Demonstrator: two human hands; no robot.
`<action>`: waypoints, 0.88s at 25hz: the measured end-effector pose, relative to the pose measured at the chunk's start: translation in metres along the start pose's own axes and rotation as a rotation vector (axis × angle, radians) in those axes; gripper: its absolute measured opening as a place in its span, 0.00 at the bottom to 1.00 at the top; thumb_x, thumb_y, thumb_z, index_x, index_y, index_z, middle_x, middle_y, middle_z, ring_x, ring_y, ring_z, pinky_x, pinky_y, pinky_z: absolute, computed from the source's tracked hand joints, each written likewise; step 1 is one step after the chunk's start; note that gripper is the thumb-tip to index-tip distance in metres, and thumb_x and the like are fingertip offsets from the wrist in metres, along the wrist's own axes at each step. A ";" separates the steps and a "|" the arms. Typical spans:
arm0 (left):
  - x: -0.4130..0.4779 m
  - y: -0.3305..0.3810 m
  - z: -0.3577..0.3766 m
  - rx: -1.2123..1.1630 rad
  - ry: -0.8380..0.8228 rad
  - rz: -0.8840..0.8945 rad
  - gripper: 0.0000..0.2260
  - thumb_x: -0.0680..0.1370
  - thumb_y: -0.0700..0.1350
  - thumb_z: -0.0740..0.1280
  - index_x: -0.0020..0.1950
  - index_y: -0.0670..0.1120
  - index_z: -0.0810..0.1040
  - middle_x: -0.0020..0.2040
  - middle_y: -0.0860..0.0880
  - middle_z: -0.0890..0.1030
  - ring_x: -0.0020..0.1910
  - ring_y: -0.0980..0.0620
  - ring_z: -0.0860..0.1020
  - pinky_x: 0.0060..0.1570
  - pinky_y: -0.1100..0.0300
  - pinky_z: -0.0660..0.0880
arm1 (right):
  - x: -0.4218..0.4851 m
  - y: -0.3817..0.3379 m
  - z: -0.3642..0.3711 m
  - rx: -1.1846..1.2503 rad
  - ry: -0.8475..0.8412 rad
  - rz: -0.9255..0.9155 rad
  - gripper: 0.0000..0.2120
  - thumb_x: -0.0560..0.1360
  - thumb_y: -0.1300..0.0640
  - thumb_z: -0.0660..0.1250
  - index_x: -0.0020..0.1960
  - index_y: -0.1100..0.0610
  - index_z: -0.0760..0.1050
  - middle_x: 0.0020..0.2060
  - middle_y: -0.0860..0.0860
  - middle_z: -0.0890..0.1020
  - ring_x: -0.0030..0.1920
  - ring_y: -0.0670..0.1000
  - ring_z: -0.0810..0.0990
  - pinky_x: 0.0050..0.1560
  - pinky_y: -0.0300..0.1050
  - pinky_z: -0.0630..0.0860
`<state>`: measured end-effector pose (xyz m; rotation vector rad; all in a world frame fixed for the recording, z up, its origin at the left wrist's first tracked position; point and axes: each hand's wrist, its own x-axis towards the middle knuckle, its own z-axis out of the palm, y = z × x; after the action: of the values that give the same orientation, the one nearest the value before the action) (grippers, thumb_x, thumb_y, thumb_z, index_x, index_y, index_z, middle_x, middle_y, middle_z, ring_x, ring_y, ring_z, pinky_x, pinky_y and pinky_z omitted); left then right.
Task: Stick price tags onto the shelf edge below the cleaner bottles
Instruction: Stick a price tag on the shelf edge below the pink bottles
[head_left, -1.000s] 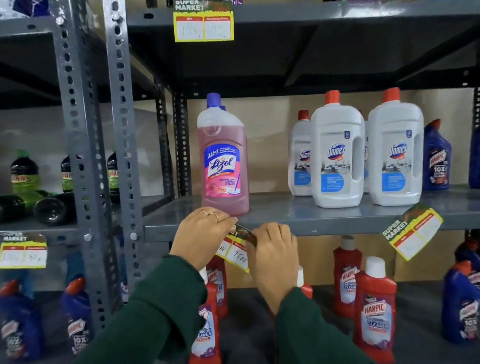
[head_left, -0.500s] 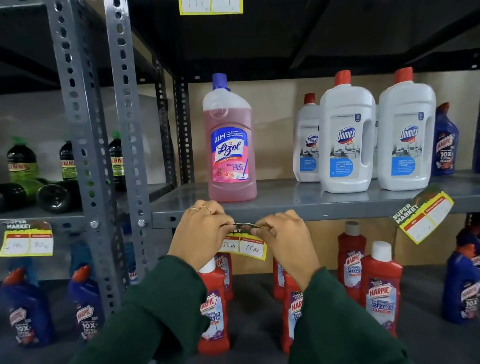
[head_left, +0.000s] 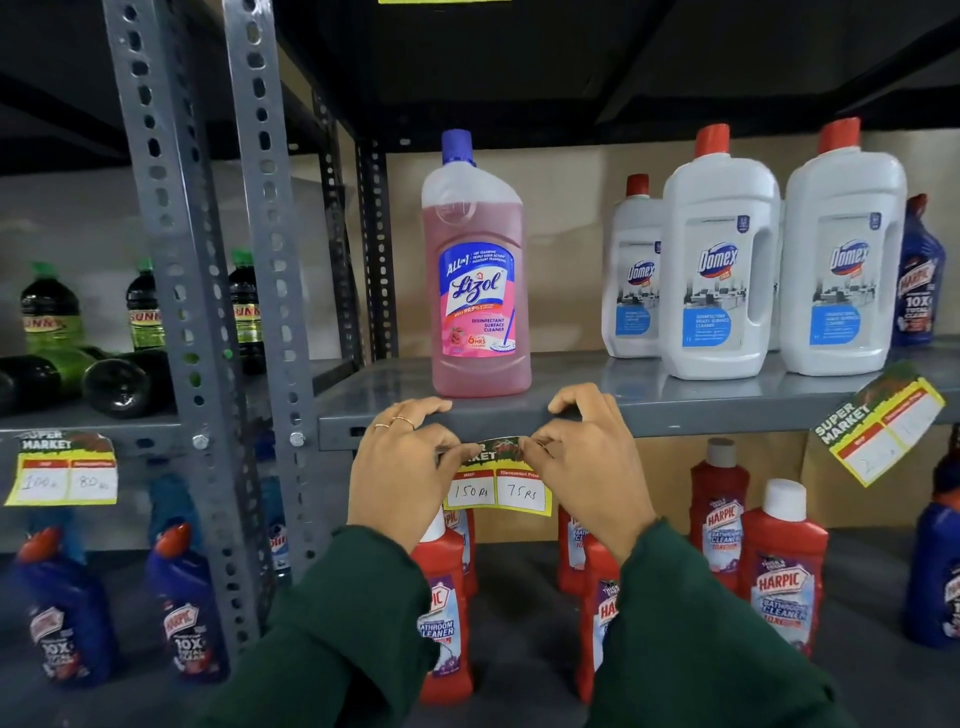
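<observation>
A yellow price tag (head_left: 497, 486) marked 150 and 75 hangs level against the grey shelf edge (head_left: 701, 422), right below the pink Lizol bottle (head_left: 478, 280). My left hand (head_left: 402, 467) pinches the tag's top left corner. My right hand (head_left: 582, 462) pinches its top right corner. Fingers of both hands rest on the shelf lip. Three white Domex bottles (head_left: 719, 260) stand on the same shelf to the right, and below them a second tag (head_left: 878, 423) hangs crooked from the edge.
Grey perforated uprights (head_left: 182, 312) stand at the left. Beyond them are green-capped bottles (head_left: 49, 312) and another tag (head_left: 65, 467). Red Harpic bottles (head_left: 782, 566) fill the lower shelf, blue Harpic bottles (head_left: 187, 603) at lower left and far right.
The tag went from tilted to level under the Lizol bottle. My hands moved apart to its top corners, and the view came closer to the shelf.
</observation>
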<state>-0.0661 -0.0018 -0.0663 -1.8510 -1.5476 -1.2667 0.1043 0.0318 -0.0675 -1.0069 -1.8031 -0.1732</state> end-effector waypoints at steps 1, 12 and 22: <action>0.001 0.000 0.000 0.003 0.008 -0.004 0.07 0.69 0.47 0.73 0.35 0.44 0.82 0.54 0.46 0.82 0.55 0.45 0.75 0.57 0.48 0.70 | 0.001 -0.001 0.001 0.004 0.019 0.007 0.05 0.68 0.59 0.73 0.36 0.61 0.81 0.47 0.55 0.75 0.48 0.55 0.73 0.49 0.44 0.69; 0.012 0.007 -0.001 -0.066 0.136 -0.036 0.08 0.70 0.45 0.72 0.35 0.42 0.79 0.36 0.45 0.83 0.37 0.46 0.78 0.39 0.59 0.68 | 0.013 -0.005 0.005 0.046 0.089 0.068 0.08 0.70 0.55 0.71 0.37 0.60 0.80 0.44 0.52 0.74 0.44 0.50 0.72 0.42 0.42 0.67; 0.014 0.004 0.013 -0.206 0.136 -0.146 0.10 0.72 0.46 0.70 0.52 0.49 0.77 0.47 0.49 0.83 0.54 0.49 0.73 0.56 0.49 0.67 | 0.007 -0.003 0.011 0.098 0.175 0.128 0.17 0.66 0.49 0.74 0.46 0.58 0.73 0.49 0.53 0.77 0.54 0.55 0.74 0.52 0.46 0.72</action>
<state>-0.0579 0.0149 -0.0607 -1.7547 -1.5527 -1.6375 0.0937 0.0398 -0.0661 -1.0023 -1.5689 -0.0899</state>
